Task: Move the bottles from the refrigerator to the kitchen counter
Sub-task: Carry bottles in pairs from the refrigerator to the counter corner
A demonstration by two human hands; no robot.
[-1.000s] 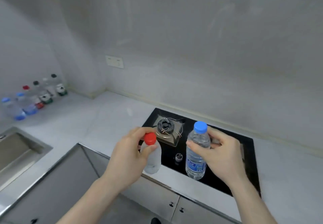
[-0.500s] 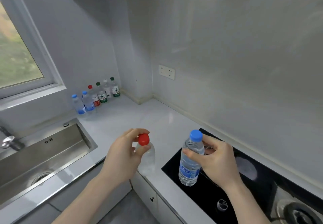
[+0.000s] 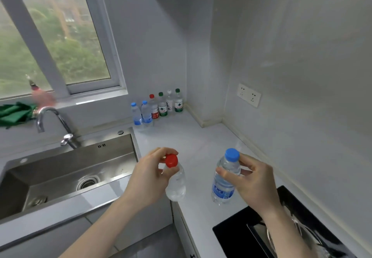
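A green cloth (image 3: 14,113) lies on the sill at the left edge of the frame beneath a window (image 3: 52,36), with a curved tap (image 3: 50,121) over a steel sink (image 3: 66,169) at lower left. At centre, six bottles (image 3: 159,106) stand in a row on the kitchen counter (image 3: 201,137) against the back wall: two blue-capped with blue labels, one red-capped with a red label, two green-capped with green-and-white labels bearing a triangle emblem, and one white-capped; their writing is too small to read. Below centre, the left hand (image 3: 149,179) grips the neck of a clear red-capped bottle (image 3: 175,179), fingers curled round it just under the cap. To its right, the right hand (image 3: 255,183) clamps thumb and fingers on a blue-capped water bottle (image 3: 225,179), its blue label illegible. Both bottles are held above the counter. A wall socket (image 3: 249,95) sits at centre right and a black hob (image 3: 271,231) at lower right
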